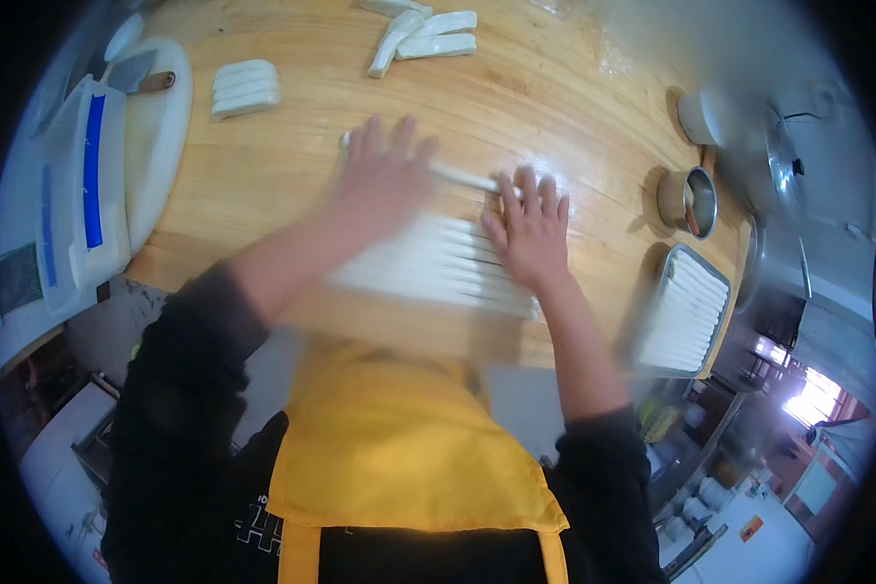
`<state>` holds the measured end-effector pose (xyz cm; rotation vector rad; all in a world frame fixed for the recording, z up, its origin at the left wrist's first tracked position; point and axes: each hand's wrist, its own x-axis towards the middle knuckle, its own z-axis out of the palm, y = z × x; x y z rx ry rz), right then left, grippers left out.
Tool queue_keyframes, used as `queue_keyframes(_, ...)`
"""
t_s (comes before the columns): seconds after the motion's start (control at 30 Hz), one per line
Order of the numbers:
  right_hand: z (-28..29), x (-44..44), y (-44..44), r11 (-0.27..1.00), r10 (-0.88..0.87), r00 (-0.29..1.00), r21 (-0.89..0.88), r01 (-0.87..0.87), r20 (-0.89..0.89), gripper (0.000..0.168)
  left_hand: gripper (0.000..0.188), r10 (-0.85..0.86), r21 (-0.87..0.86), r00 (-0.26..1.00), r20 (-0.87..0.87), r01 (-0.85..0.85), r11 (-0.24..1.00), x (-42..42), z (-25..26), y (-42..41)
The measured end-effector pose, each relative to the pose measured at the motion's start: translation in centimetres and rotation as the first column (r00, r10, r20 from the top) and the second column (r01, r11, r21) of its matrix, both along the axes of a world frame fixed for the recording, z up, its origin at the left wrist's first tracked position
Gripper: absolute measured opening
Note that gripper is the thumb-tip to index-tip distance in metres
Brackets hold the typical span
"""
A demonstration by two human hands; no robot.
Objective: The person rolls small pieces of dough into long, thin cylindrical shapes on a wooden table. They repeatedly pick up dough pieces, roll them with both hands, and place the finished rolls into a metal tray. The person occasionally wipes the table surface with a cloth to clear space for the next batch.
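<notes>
A thin rope of white dough (pixel 471 177) lies across the wooden table, its left tip showing past my fingers. My left hand (pixel 387 171), blurred, is spread flat over the left part of the rope. Fingers apart, my right hand (pixel 533 226) has its fingertips at the rope's right end, which they partly hide. Between my forearms a row of several finished-looking dough strips (pixel 445 263) lies side by side near the table's front edge. My left hand and forearm cover some of that row's left side.
Shorter dough pieces (pixel 438 45) lie at the far side, and a stacked-looking group (pixel 246 89) at far left. A cutting board (pixel 162 139) with a cleaver (pixel 131 71) and a plastic bin (pixel 106 175) stand left. On the right are a metal pot (pixel 679 201), a white container (pixel 697 119) and a filled tray (pixel 682 310).
</notes>
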<state>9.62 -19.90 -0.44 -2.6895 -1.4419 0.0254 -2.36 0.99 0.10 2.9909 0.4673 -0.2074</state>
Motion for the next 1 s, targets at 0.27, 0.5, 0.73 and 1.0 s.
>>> queue_keyframes(0.27,0.9,-5.6,-2.2,0.999,-0.010,1.000,-0.054,0.008,-0.028,0.062,0.060,-0.113,-0.217,0.963,-0.243,0.060,0.974,-3.9,4.5,-1.4)
queue_keyframes(0.5,-1.1,-5.9,3.3,1.000,0.005,1.000,-0.027,-0.005,-0.015,0.063,0.062,-0.121,-0.335,0.991,-0.055,0.096,0.937,-1.3,2.3,-3.3)
queue_keyframes(0.73,-0.1,-7.7,-0.4,0.997,0.070,0.985,-0.033,-0.076,-0.155,0.060,0.061,-0.250,-0.267,0.962,-0.108,0.214,0.939,-4.4,2.3,-3.3)
queue_keyframes(1.0,-0.3,-1.6,-0.6,0.999,-0.046,0.998,0.004,0.046,-0.032,0.060,0.058,-0.113,0.018,0.988,-0.103,0.115,0.993,-2.2,1.1,0.5)
